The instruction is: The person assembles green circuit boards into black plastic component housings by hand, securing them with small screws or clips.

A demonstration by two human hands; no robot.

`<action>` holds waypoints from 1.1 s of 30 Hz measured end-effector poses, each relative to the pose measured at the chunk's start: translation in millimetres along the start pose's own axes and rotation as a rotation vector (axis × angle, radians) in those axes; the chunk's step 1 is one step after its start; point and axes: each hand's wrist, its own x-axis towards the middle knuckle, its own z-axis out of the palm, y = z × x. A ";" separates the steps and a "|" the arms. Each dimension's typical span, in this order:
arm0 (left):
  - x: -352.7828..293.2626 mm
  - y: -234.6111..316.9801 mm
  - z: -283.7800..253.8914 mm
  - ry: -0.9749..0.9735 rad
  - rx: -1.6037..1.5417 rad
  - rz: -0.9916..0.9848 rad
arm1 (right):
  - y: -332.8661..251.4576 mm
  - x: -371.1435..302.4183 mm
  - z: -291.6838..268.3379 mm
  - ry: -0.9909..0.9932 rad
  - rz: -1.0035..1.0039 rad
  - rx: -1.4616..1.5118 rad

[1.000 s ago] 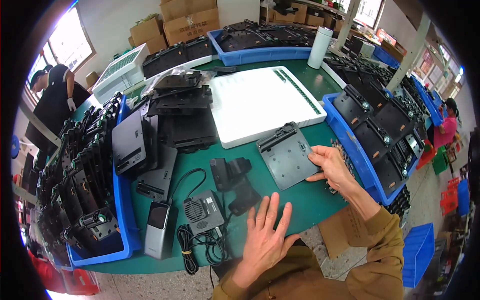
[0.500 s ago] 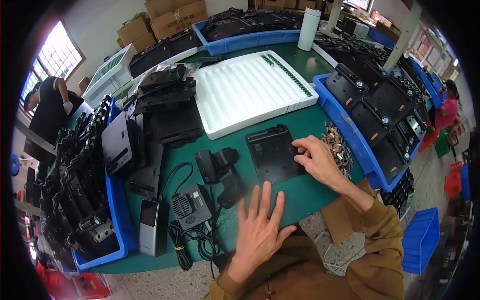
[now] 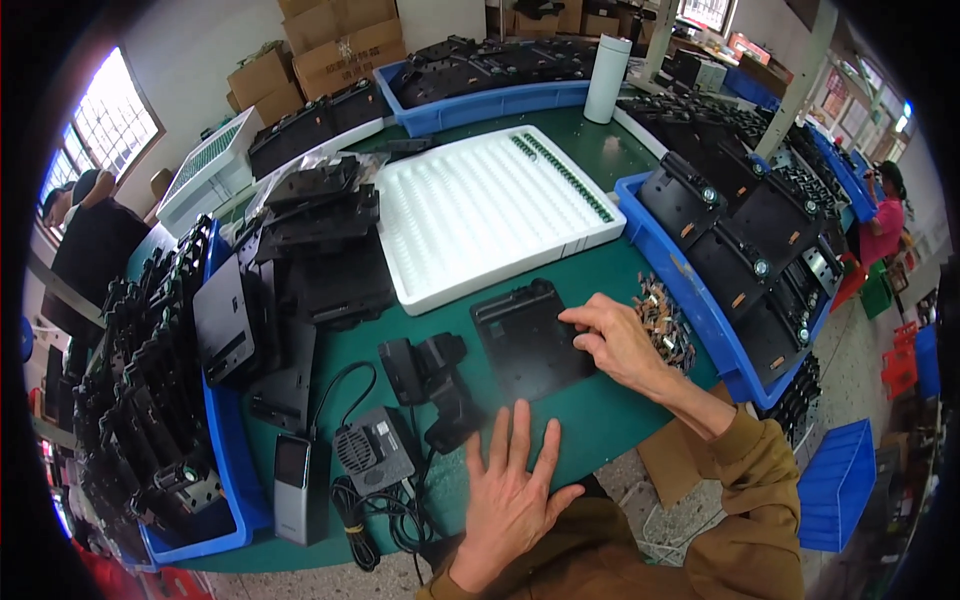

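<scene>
A flat black plastic plate (image 3: 528,335) lies on the green table (image 3: 610,420) in front of me. My right hand (image 3: 618,340) rests its fingertips on the plate's right edge, pressing it down. Just right of that hand lies a small heap of brown metal clips (image 3: 665,318). My left hand (image 3: 510,490) lies flat on the table near the front edge, fingers spread and holding nothing. A black bracket-like tool (image 3: 435,385) stands between the plate and a grey box with a fan grille (image 3: 372,450).
A white ridged tray (image 3: 495,210) sits behind the plate. Blue bins of black parts line the right (image 3: 700,300), left (image 3: 225,450) and far (image 3: 480,100) sides. Black covers (image 3: 320,240) are stacked at the left. A grey handheld device (image 3: 293,487) and cables lie nearby. Another person (image 3: 85,240) stands far left.
The view has shifted. My right hand has moved along the plate's right edge, and the plate now lies flatter. The left hand stays flat on the table.
</scene>
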 end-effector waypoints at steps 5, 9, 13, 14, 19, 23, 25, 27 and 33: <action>1.4 1.1 2.3 -0.022 -0.011 0.016 | 3.1 1.2 -10.7 -0.061 -0.005 0.029; 3.6 1.1 2.4 -0.051 -0.035 0.007 | 0.4 13.3 -27.4 -0.163 0.002 -0.046; 1.5 -0.2 -0.7 -0.070 0.037 -0.026 | -19.8 83.6 -45.8 0.116 -0.125 -0.136; 2.0 -1.0 -2.3 -0.082 0.021 -0.032 | -15.4 109.2 -46.2 0.170 -0.135 -0.144; 9.4 6.6 -6.7 -0.036 -0.100 -0.047 | 47.3 219.6 -43.9 0.265 0.056 -0.329; 3.2 -0.2 0.1 -0.005 -0.185 -0.051 | 96.2 265.1 -12.3 0.267 0.105 -0.367; 1.7 -1.4 0.1 -0.019 -0.193 -0.046 | 103.6 272.8 -3.8 0.264 0.137 -0.436; 2.7 -2.9 -0.4 0.002 -0.219 -0.051 | 107.6 278.5 -1.3 0.254 0.095 -0.481; 2.2 -3.8 -5.1 -0.039 -0.177 -0.034 | 107.7 285.6 -2.9 0.214 -0.004 -0.562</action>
